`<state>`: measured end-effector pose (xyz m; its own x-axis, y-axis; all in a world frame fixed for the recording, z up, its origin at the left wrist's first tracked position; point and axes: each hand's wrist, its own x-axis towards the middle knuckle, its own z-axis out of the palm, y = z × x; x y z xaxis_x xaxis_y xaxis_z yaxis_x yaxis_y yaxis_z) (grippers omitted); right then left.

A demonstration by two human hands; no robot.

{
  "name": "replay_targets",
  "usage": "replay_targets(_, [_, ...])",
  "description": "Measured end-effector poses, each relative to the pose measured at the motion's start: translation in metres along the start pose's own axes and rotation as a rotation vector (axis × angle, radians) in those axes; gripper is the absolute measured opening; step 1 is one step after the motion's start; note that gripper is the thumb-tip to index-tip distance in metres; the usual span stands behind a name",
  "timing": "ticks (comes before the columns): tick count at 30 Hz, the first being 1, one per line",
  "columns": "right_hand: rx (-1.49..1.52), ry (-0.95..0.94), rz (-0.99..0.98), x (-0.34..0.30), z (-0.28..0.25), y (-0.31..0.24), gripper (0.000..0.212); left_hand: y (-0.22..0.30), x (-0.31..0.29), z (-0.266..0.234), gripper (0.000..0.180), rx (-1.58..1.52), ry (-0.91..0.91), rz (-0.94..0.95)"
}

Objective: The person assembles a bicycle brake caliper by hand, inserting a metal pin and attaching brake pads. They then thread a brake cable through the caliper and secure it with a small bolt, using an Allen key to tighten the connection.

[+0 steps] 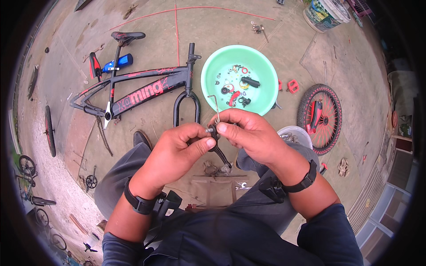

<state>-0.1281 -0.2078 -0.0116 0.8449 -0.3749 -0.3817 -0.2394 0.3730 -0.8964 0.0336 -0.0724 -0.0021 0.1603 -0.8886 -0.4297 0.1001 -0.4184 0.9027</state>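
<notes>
In front of my lap both hands meet, fingertips almost touching. My left hand is closed in a pinch on a black brake lever, whose slim arm slants down to the right below the fingers. A small silver piece sticks out at the left thumb and forefinger. My right hand is pinched closed at the lower end of a thin L-shaped hex key, its short bent end pointing up and left. The fingers hide where the key and the lever meet.
A black bicycle frame lies beyond my left hand. Ahead stands a green basin with loose parts in it. Rightward are a spoked wheel and a red pedal; a white tub stands by my right knee. Wrenches lie between my legs.
</notes>
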Motion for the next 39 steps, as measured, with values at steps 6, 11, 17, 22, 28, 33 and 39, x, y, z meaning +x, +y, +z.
replay_targets(6, [0.008,-0.039,0.003,-0.003,-0.002,-0.002,0.032,0.004,0.001,-0.002,0.018,0.006,-0.022,-0.041])
replay_targets(11, [0.031,-0.057,-0.023,-0.006,-0.003,-0.001,0.03,0.005,0.003,-0.003,0.018,0.02,-0.054,-0.007])
replay_targets(17, [0.087,-0.117,-0.042,-0.007,-0.005,0.004,0.028,0.011,0.003,-0.006,0.017,-0.017,-0.116,-0.151])
replay_targets(22, [0.064,-0.116,-0.024,-0.01,-0.005,0.001,0.025,0.01,0.006,0.0,0.018,-0.065,-0.138,-0.074])
replay_targets(28, [0.005,-0.026,0.022,-0.011,-0.005,-0.006,0.02,0.012,0.009,0.0,0.026,-0.183,-0.057,-0.055])
replay_targets(33, [-0.027,0.066,0.017,-0.015,-0.014,-0.014,0.021,0.012,0.01,-0.026,0.022,-0.306,0.224,0.137])
replay_targets(39, [0.182,0.128,0.016,-0.023,-0.026,-0.014,0.021,-0.01,0.015,-0.044,0.02,-0.437,0.295,0.028])
